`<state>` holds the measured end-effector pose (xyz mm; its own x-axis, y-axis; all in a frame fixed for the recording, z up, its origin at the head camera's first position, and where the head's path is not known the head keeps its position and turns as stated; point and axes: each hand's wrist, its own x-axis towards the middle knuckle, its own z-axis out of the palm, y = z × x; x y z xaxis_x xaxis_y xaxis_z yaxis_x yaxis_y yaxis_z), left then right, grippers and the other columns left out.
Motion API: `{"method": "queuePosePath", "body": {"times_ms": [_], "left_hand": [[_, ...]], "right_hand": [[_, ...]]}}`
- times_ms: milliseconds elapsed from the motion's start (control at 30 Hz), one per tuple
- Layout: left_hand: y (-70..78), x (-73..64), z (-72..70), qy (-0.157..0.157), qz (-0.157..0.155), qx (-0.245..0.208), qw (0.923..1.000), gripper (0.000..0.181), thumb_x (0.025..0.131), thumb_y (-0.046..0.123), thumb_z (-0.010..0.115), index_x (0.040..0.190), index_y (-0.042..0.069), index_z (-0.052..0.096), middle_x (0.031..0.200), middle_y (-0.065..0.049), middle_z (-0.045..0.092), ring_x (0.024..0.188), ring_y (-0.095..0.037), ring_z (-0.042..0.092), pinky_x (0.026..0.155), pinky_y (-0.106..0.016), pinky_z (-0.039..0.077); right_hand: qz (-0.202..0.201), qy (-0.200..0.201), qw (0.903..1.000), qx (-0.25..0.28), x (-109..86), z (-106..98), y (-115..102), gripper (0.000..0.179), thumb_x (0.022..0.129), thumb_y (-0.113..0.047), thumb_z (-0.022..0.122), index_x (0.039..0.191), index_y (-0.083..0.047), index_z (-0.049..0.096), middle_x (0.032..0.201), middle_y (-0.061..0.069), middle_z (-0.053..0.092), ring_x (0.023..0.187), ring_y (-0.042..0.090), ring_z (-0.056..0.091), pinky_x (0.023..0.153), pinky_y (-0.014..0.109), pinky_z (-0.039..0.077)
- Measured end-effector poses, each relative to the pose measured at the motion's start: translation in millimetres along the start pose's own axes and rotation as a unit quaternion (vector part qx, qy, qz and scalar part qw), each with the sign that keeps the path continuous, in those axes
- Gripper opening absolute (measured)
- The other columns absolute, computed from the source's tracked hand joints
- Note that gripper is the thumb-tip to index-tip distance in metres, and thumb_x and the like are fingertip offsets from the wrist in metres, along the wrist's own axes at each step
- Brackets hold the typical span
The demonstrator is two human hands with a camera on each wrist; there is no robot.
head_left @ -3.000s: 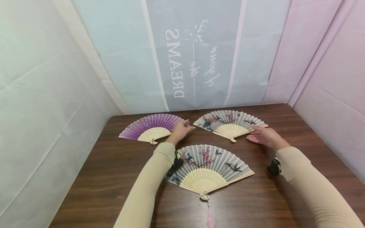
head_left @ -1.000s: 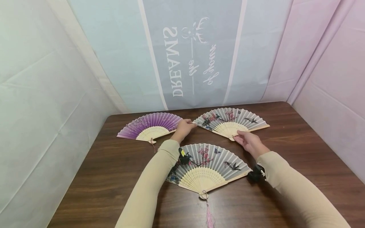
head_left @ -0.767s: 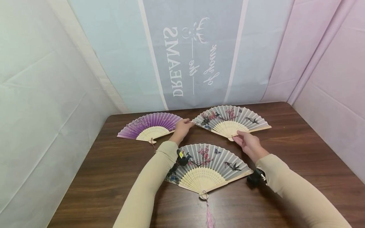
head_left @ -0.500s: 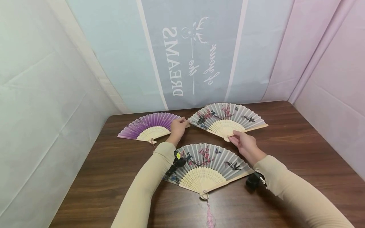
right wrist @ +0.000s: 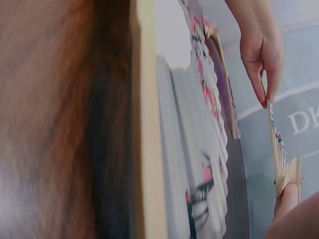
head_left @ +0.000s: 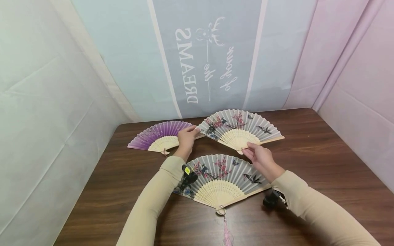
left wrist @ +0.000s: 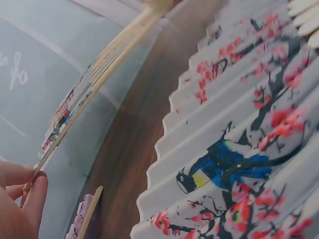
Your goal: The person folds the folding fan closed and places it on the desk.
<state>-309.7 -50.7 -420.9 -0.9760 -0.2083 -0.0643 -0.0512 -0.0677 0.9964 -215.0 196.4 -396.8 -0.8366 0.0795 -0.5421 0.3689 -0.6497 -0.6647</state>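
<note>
A spread grey-white folding fan with pink blossoms and a dark bird is held up off the table between both hands. My left hand pinches its left outer corner between thumb and fingers, which the left wrist view shows closely at the fan's edge. Down at the pivot end, my right hand grips the fan's pale ribs. In front lies a second grey blossom fan, spread open, partly covered by the left wrist. A purple fan, also spread, lies at the back left, its right side behind my left hand.
The brown wooden table carries all the fans. A pink tassel hangs from the front fan's pivot toward the near edge. Cloth walls, including a printed backdrop, stand behind and at both sides.
My right hand has moved in from beside the fan to grip its pivot end. Both hands have lifted the back grey fan and shifted it left, so it now comes close to the purple one.
</note>
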Motion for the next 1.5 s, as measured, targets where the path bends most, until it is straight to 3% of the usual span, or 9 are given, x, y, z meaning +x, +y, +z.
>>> {"method": "queuePosePath", "body": {"times_ms": [300, 633, 767, 900, 1000, 1100, 1233, 1367, 1500], "left_hand": [[6.9, -15.6, -11.7, 0.022, -0.064, -0.133, 0.9888, 0.025, 0.091, -0.003, 0.064, 0.115, -0.003, 0.062, 0.094, -0.008, 0.063, 0.071, -0.010, 0.067, 0.081, -0.030, 0.065], [7.7, -35.9, -21.9, 0.032, -0.077, -0.184, 0.9793, 0.044, 0.092, -0.002, 0.065, 0.127, 0.011, 0.040, 0.093, -0.007, 0.059, 0.068, -0.013, 0.064, 0.077, -0.032, 0.066], [7.6, -42.7, -28.3, 0.042, -0.088, -0.197, 0.9755, 0.053, 0.095, 0.001, 0.063, 0.137, 0.012, 0.033, 0.107, -0.012, 0.058, 0.081, -0.018, 0.066, 0.079, -0.030, 0.065], [7.6, -48.1, -35.0, 0.031, -0.101, -0.212, 0.9716, 0.063, 0.099, 0.006, 0.059, 0.151, 0.003, 0.024, 0.130, -0.021, 0.052, 0.118, -0.032, 0.061, 0.099, -0.036, 0.060], [5.9, -51.1, -38.4, 0.022, -0.102, -0.218, 0.9704, 0.046, 0.100, 0.007, 0.057, 0.141, -0.006, 0.039, 0.125, -0.018, 0.056, 0.121, -0.032, 0.060, 0.105, -0.038, 0.056], [2.6, -56.5, -39.1, 0.020, -0.102, -0.218, 0.9705, 0.013, 0.100, 0.006, 0.057, 0.108, -0.003, 0.053, 0.104, -0.011, 0.059, 0.095, -0.021, 0.068, 0.100, -0.037, 0.059], [-2.5, -68.6, -36.0, 0.012, -0.106, -0.218, 0.9700, 0.012, 0.099, 0.005, 0.058, 0.094, 0.003, 0.047, 0.097, -0.008, 0.055, 0.079, -0.012, 0.065, 0.094, -0.035, 0.062], [-4.7, -82.6, -33.1, -0.010, -0.114, -0.222, 0.9684, 0.030, 0.101, 0.004, 0.054, 0.126, -0.004, 0.040, 0.121, -0.023, 0.050, 0.106, -0.033, 0.065, 0.099, -0.036, 0.059], [-3.7, -92.9, -30.0, -0.035, -0.112, -0.238, 0.9642, 0.067, 0.102, 0.001, 0.050, 0.153, 0.003, 0.007, 0.137, -0.033, 0.042, 0.131, -0.046, 0.050, 0.102, -0.037, 0.057]], "right_hand": [[-0.013, -0.010, 0.9999, -0.001, -10.3, 11.2, 10.7, 0.006, 0.102, 0.000, 0.047, 0.100, -0.005, 0.051, 0.069, 0.004, 0.066, 0.067, 0.010, 0.071, 0.080, 0.017, 0.062], [-0.039, -0.023, 0.9987, -0.022, -19.8, 26.9, 25.3, 0.014, 0.103, -0.002, 0.046, 0.116, -0.004, 0.049, 0.078, 0.001, 0.065, 0.074, 0.006, 0.071, 0.093, 0.019, 0.058], [-0.036, -0.036, 0.9984, -0.023, -22.2, 31.7, 31.9, 0.016, 0.103, -0.003, 0.045, 0.119, -0.004, 0.048, 0.081, 0.001, 0.065, 0.077, 0.006, 0.070, 0.097, 0.019, 0.056], [-0.037, -0.047, 0.9980, -0.023, -23.7, 34.6, 37.2, 0.012, 0.104, -0.004, 0.045, 0.114, -0.004, 0.050, 0.080, -0.001, 0.067, 0.078, 0.005, 0.070, 0.096, 0.019, 0.057], [-0.039, -0.052, 0.9976, -0.022, -25.0, 36.2, 40.3, 0.009, 0.104, -0.004, 0.045, 0.111, -0.004, 0.051, 0.079, 0.000, 0.068, 0.077, 0.006, 0.071, 0.094, 0.019, 0.057], [-0.039, -0.059, 0.9972, -0.022, -26.0, 37.1, 43.1, 0.009, 0.104, -0.004, 0.045, 0.110, -0.004, 0.051, 0.079, 0.001, 0.068, 0.078, 0.006, 0.072, 0.094, 0.019, 0.058], [-0.037, -0.064, 0.9972, -0.012, -26.3, 38.4, 45.9, 0.009, 0.104, -0.003, 0.044, 0.109, -0.004, 0.051, 0.078, 0.001, 0.070, 0.079, 0.006, 0.072, 0.094, 0.019, 0.057], [-0.037, -0.069, 0.9968, -0.014, -26.9, 40.3, 48.9, 0.022, 0.104, -0.003, 0.043, 0.125, 0.000, 0.049, 0.079, 0.001, 0.070, 0.079, 0.006, 0.072, 0.098, 0.020, 0.055], [-0.044, -0.071, 0.9959, -0.034, -27.1, 42.9, 53.3, 0.047, 0.105, -0.004, 0.041, 0.148, 0.007, 0.029, 0.103, 0.012, 0.068, 0.090, 0.009, 0.072, 0.102, 0.021, 0.052]]}}
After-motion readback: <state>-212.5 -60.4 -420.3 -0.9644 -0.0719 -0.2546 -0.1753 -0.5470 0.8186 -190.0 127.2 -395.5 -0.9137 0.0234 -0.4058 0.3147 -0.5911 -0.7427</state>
